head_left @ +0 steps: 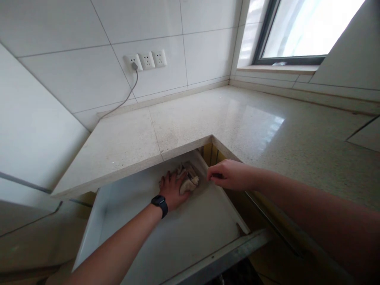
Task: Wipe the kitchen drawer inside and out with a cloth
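Observation:
A white drawer point(190, 233) stands pulled out below a speckled stone countertop point(252, 126). My left hand point(172, 192), with a black watch on its wrist, lies inside the drawer with its fingers pressed onto a crumpled beige cloth point(188, 180) near the drawer's back right corner. My right hand point(230, 174) rests on the drawer's right side wall, its fingers curled over the top edge close to the cloth. The far part of the drawer is hidden under the countertop.
The countertop runs round a corner to a window point(299, 31) at the back right. Three wall sockets point(145, 60) sit on the white tiles, with a grey cable point(127, 97) plugged into the left one. A white cabinet or appliance side point(32, 130) stands at the left.

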{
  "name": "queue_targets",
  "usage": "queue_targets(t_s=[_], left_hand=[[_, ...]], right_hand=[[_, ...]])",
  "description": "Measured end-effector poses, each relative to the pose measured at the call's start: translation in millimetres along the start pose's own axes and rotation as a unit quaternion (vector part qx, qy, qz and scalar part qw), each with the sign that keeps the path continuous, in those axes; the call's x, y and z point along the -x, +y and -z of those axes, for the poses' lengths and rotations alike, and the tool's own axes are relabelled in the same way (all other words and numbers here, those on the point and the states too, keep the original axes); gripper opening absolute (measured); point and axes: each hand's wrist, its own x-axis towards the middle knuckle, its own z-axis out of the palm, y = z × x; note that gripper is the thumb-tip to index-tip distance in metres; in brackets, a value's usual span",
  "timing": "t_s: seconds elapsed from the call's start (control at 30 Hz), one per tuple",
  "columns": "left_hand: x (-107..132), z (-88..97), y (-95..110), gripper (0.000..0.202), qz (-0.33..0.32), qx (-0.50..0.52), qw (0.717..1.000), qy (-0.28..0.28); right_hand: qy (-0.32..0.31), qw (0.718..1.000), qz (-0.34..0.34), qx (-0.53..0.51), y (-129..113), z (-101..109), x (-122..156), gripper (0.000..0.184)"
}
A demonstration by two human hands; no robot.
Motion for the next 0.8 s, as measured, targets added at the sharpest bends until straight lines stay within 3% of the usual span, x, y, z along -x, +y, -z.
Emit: queue_targets(t_s=[0.1, 0.27, 0.4, 0.53, 0.63, 0.73, 0.8], left_hand=[[28, 9.5, 22, 0.109, -0.078, 0.028, 0.995, -0.062], [52, 43.4, 32, 0.095, -0.178, 0.050, 0.975, -0.123], [61, 61.1, 26, 0.090, -0.207, 0.073, 0.966, -0.136], [88, 55.1, 25, 0.071, -0.227, 0.035, 0.968, -0.096], [110, 42.8, 26, 0.063, -0.279, -0.012, 0.958, -0.069], [119, 33.5, 23, 0.062, -0.322, -0.034, 0.945, -0.044], [120, 32.5, 21, 0.056, -0.333, -0.045, 0.940, -0.061]], right_hand=[[-0.010, 1.000, -0.007, 0.003, 0, -1, 1, 0.020], [-0.047, 0.999, -0.008, 0.000, 1, -4, 2, 0.022], [-0.056, 0.998, -0.014, -0.005, 3, -5, 2, 0.023], [-0.069, 0.997, -0.020, -0.006, 3, -6, 2, 0.024], [-0.076, 0.997, -0.020, -0.004, 4, -6, 3, 0.024], [-0.080, 0.996, -0.023, -0.001, 4, -7, 3, 0.024], [-0.084, 0.996, -0.025, 0.001, 5, -8, 3, 0.025]])
